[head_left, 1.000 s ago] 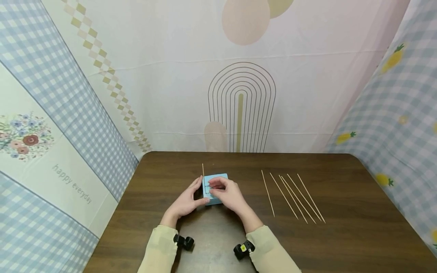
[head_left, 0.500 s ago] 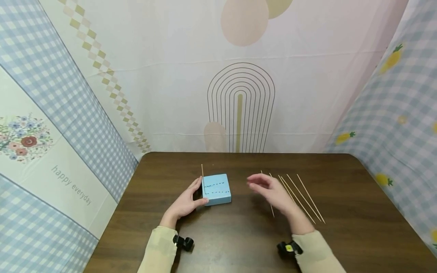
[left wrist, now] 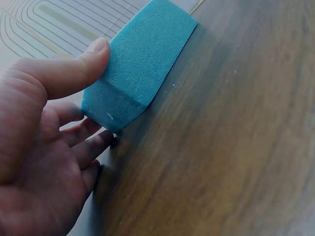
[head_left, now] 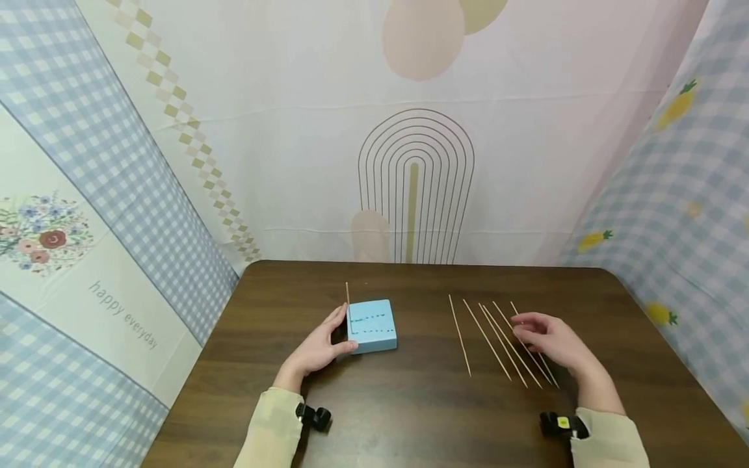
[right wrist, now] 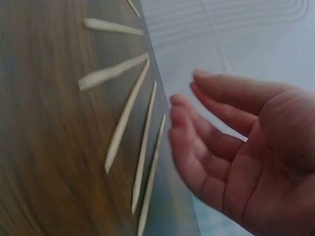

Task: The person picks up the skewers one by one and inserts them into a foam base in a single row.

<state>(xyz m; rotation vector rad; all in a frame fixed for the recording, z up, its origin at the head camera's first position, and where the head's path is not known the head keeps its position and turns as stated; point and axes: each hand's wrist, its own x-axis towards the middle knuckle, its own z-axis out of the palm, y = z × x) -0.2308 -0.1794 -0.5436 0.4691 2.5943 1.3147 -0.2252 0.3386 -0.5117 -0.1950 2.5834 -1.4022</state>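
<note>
A blue foam block (head_left: pixel 374 323) lies on the table, with rows of dark marks on its top. My left hand (head_left: pixel 318 344) holds it at the left, thumb at the near corner and fingers along the left side. In the left wrist view the block's side (left wrist: pixel 142 59) sits between thumb and fingers. One thin wooden stick (head_left: pixel 347 292) stands up at the block's left edge; how it is fixed there cannot be told. My right hand (head_left: pixel 552 339) hovers above the rightmost of several loose sticks (head_left: pixel 459 338), fingers bent loosely and nothing between them.
The brown wooden table (head_left: pixel 409 403) has a far edge that meets a printed cloth backdrop (head_left: pixel 304 162). Checked cloth (head_left: pixel 661 240) hangs at the right side. Loose sticks (right wrist: pixel 127 118) fan out beside the right hand in its wrist view.
My right hand has left the block's top and moved right, past most of the loose sticks. The left hand and the block have stayed in place.
</note>
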